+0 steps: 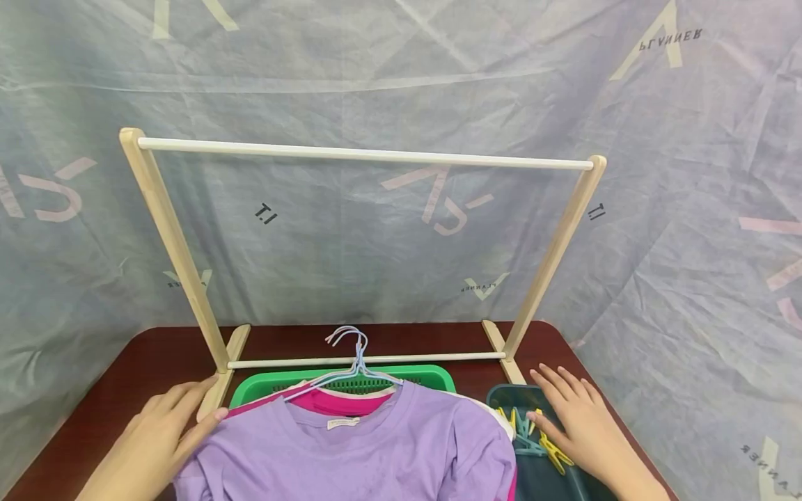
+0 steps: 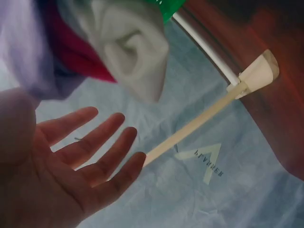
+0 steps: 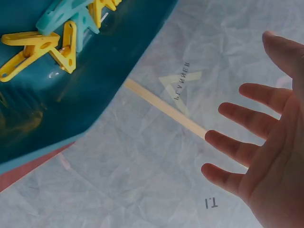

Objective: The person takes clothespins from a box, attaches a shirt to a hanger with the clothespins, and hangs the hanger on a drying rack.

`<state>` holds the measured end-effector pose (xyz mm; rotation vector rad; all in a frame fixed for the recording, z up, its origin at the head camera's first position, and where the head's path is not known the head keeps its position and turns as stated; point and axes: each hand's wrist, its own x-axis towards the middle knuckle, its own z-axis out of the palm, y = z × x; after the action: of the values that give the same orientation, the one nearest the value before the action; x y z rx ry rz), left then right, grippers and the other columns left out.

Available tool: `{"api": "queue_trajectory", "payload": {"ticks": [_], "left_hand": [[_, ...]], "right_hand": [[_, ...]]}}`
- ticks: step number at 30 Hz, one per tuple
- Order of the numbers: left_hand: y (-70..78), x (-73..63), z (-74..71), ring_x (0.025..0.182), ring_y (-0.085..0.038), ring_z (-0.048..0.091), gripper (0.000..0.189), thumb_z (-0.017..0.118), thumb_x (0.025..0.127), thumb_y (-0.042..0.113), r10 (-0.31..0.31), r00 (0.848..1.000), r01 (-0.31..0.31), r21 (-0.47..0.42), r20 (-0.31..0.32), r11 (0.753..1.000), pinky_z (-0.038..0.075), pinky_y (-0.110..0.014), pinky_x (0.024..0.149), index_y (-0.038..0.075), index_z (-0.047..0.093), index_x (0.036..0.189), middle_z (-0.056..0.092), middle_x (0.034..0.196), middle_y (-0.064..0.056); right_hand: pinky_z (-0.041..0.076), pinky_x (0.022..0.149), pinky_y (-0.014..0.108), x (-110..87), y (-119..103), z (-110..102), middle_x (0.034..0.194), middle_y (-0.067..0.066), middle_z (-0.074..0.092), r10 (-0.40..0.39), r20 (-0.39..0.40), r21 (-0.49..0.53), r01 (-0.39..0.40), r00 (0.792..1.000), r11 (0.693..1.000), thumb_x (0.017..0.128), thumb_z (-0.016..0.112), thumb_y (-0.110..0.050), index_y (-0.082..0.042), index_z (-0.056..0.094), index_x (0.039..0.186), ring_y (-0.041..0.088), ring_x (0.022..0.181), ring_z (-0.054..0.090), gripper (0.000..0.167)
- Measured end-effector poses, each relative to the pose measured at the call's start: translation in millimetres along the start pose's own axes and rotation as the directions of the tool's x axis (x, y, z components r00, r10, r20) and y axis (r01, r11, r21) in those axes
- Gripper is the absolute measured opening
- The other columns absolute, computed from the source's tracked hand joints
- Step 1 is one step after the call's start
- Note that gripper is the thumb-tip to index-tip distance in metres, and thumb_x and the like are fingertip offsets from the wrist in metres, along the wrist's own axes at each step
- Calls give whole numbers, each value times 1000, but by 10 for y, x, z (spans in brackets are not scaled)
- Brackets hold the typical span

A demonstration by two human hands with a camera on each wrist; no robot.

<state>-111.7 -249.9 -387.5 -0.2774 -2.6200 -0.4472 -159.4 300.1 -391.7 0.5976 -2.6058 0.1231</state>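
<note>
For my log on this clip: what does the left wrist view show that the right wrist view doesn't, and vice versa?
Only the left wrist view: the left hand, parts of a purple garment, a pink garment and a white garment, a corner of the green basket, and the rack's white rod.

Only the right wrist view: the right hand, and the dark teal bin with yellow and teal clothespins.

Both: a wooden upright, the printed grey backdrop and some reddish tabletop.

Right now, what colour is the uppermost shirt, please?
The uppermost shirt is light purple; the head view shows it best.
</note>
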Motion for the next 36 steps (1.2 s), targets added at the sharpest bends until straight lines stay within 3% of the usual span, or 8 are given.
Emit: {"api": "queue_trajectory", "payload": {"ticks": [4,11,19,23,28,31,36], "left_hand": [[39,21,50,93,-32,54,47,67,81,35,37,999,-37,-2,-15,999,43,-52,73,10,57,118,60,107,-8],[84,37,100,90,-25,55,35,71,76,35,42,999,-42,4,-18,999,45,-48,76,14,65,104,61,98,-1],[131,32,127,80,-14,54,20,75,72,30,71,997,-69,57,-32,996,48,-40,68,20,68,87,54,82,12],[126,27,152,77,-12,54,18,75,72,29,62,998,-61,65,-20,996,48,-38,64,20,69,86,53,79,14],[116,23,186,72,-8,51,13,76,71,28,79,997,-77,76,-15,994,47,-32,60,26,67,81,50,77,18],[106,34,201,70,-6,50,15,77,69,26,117,993,-115,78,-29,990,46,-30,60,27,65,79,49,76,19],[88,43,223,68,-5,50,19,78,66,22,170,984,-165,78,-60,983,46,-29,61,27,64,77,50,76,19]], "right_hand": [[32,90,57,-11,6,34,130,12,51,-10,25,-9,10,1000,1000,77,70,-37,-13,51,128,37,119,44,60],[39,87,54,-49,18,133,125,10,56,-57,52,-46,60,997,997,72,75,-30,-9,58,121,35,112,52,56],[44,82,51,-82,21,261,115,10,61,-69,120,-43,74,990,996,72,75,-29,-9,62,113,31,104,58,47],[46,80,50,-86,5,289,109,8,63,-44,200,-23,49,979,999,73,74,-29,-11,64,109,28,100,59,42],[48,68,38,-101,34,335,97,1,63,-81,245,-15,87,966,996,73,74,-29,-12,66,102,19,85,59,35],[44,57,29,-110,58,380,84,-6,59,-122,248,1,126,961,992,71,74,-27,-14,66,96,11,72,55,29],[40,51,25,-128,65,443,74,-8,53,-130,286,35,125,949,992,70,75,-24,-14,66,90,6,64,51,25]]}}
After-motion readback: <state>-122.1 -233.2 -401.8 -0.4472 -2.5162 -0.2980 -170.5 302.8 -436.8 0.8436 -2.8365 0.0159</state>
